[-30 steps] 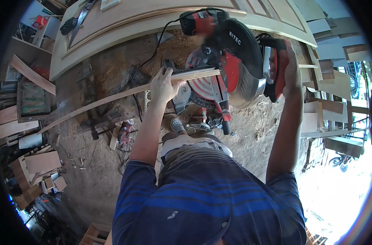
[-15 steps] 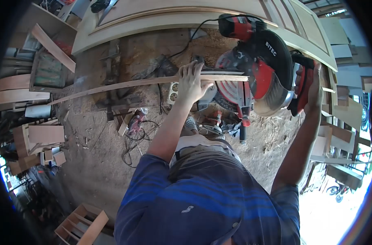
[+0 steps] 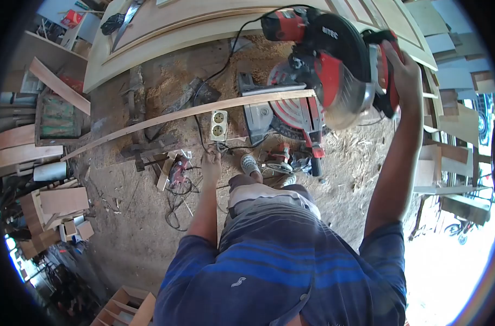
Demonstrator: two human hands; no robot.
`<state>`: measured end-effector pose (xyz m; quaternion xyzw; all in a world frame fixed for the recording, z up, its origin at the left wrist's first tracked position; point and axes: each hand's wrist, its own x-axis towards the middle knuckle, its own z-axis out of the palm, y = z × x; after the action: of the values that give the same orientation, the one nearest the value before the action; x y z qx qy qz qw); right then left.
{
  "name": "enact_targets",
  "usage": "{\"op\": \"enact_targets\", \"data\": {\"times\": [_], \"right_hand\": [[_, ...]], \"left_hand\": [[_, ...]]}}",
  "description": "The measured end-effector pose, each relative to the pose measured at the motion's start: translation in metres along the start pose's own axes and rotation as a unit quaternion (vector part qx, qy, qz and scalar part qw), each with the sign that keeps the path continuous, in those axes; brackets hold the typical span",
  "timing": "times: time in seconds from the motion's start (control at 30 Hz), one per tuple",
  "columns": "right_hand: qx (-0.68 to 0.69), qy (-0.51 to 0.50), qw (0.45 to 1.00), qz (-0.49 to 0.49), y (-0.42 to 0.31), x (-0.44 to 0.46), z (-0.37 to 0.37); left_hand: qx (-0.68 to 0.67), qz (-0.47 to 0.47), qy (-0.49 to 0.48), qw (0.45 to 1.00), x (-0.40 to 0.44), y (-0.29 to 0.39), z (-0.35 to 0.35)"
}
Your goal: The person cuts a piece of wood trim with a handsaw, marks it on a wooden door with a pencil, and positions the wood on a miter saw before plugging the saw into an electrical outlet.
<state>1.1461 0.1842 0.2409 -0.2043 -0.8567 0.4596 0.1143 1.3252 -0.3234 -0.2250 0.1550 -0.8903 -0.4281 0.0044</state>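
Note:
My right hand (image 3: 408,73) is wrapped around the red and black handle of a miter saw (image 3: 334,49). Its clear blade guard hangs beside the right end of a long, thin wooden strip (image 3: 204,111). This strip lies across the saw's base (image 3: 258,117) and stretches far to the left. My left hand (image 3: 211,165) is lowered in front of the bench, off the wood, just below a white double socket (image 3: 219,126) and its black cord. Its fingers are blurred and partly turned away, so their grip is not clear.
A large panelled wooden door (image 3: 166,41) lies behind the saw. A red power tool (image 3: 179,171) with a tangled cord and another red tool (image 3: 280,155) are near my feet. Wood offcuts (image 3: 62,201) are stacked at left, boards (image 3: 456,119) at right.
My left hand has let go of the wooden strip and dropped toward my body. My right hand and the saw's handle have moved upward in view. The strip still lies across the saw.

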Motion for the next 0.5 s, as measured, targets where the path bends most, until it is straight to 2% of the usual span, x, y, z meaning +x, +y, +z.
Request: {"op": "enact_targets", "data": {"times": [0.03, 0.07, 0.13, 0.23, 0.27, 0.3, 0.33, 0.4, 0.5], "right_hand": [[-0.038, 0.020, 0.999, -0.028, -0.001, 0.002, 0.003], [-0.056, 0.047, 0.994, -0.076, 0.000, 0.001, 0.007], [-0.047, 0.045, 0.993, -0.103, 0.009, 0.006, 0.009], [-0.064, 0.049, 0.986, -0.147, 0.021, 0.022, 0.007], [-0.076, 0.057, 0.980, -0.175, 0.020, 0.022, 0.006], [-0.089, 0.063, 0.973, -0.203, 0.018, 0.023, 0.007], [-0.049, 0.058, 0.978, -0.196, 0.019, 0.027, 0.011], [-0.066, 0.076, 0.970, -0.220, 0.023, 0.029, 0.014], [-0.073, 0.129, 0.959, -0.243, 0.017, 0.005, 0.013]], "left_hand": [[-0.053, -0.051, -0.081, 0.994, 0.003, -0.002, -0.001], [-0.008, -0.050, -0.084, 0.995, 0.001, -0.004, -0.005], [0.080, -0.050, -0.081, 0.992, -0.007, -0.009, -0.016], [0.047, -0.016, -0.052, 0.997, -0.026, -0.035, -0.047], [0.005, -0.031, -0.060, 0.998, -0.033, -0.031, -0.057], [-0.037, -0.048, -0.068, 0.996, -0.045, -0.001, -0.085], [-0.079, -0.068, -0.076, 0.992, -0.060, 0.028, -0.109], [-0.192, -0.120, -0.071, 0.971, -0.079, 0.052, -0.134], [-0.393, -0.205, -0.063, 0.894, -0.097, 0.102, -0.162]]}}
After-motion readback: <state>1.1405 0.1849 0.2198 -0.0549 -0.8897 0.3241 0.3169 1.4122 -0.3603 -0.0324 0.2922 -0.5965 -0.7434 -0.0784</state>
